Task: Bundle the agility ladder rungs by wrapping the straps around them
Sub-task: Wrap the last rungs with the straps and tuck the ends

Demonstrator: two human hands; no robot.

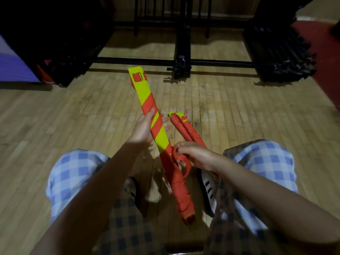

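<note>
A stack of yellow agility ladder rungs (159,134) slants from upper left down to lower right in front of me, above my lap. Orange strap (156,124) spirals around its middle and covers its lower half down to the end. My left hand (144,128) holds the stack at the middle, thumb on top and fingers underneath. My right hand (191,153) grips a loose loop of the orange strap (181,159) beside the lower part. Two other bundles (185,128), fully wrapped in orange, lie on the wooden floor just right of the stack.
I sit with knees apart in blue checked shorts (73,166), a white striped shoe (208,188) on the floor under my right wrist. Black metal racks (182,59) and dark stacked equipment (281,52) line the far side. A red mat (325,57) lies at right.
</note>
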